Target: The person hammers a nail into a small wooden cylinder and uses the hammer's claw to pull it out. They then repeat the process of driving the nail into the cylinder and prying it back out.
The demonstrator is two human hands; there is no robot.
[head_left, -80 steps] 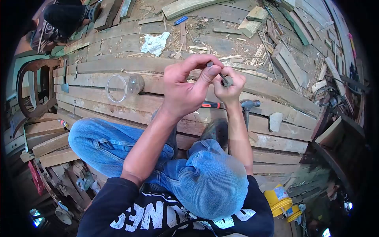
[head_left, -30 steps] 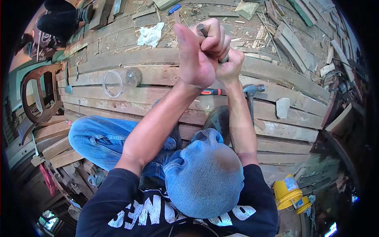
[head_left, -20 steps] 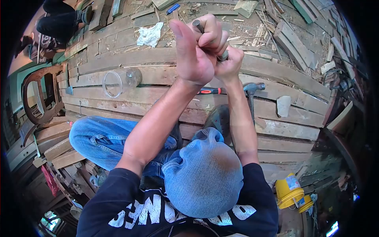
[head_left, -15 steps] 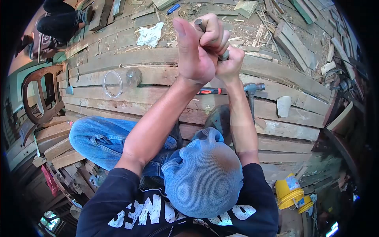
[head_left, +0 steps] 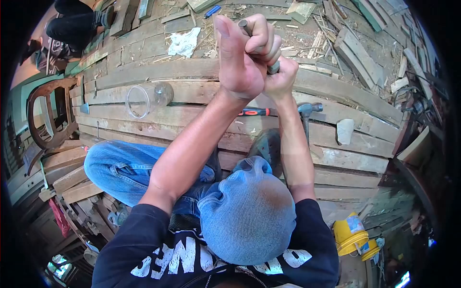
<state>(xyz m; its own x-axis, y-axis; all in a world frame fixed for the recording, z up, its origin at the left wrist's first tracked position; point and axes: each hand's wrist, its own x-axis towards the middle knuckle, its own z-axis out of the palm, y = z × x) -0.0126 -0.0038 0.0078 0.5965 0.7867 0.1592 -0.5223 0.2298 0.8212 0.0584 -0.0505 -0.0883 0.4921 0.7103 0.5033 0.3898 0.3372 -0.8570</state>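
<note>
Both hands are raised together in front of me. My left hand (head_left: pixel 243 67) has its fingers curled round a dark round metal rod (head_left: pixel 245 26), with the thumb stretched upward. The rod's blunt end sticks out above those fingers; another stretch shows between the hands. Close beside it, my right hand (head_left: pixel 281 80) is closed at the rod's lower part. What lies inside both grips is hidden. Below the wrists, a red-and-black handled tool (head_left: pixel 255 112) and a hammer (head_left: pixel 309 108) lie on the wooden planks (head_left: pixel 192 115).
A clear plastic jar (head_left: pixel 163 93) lies left, near a curved wooden frame (head_left: pixel 41 91). A white cloth (head_left: pixel 183 42), wood scraps and a pale stone-like block (head_left: pixel 345 131) lie around. Yellow buckets (head_left: pixel 350 235) stand lower right. Another person's leg (head_left: pixel 72 31) is at upper left.
Both hands and the rod have shifted very slightly to the right. The grip looks the same.
</note>
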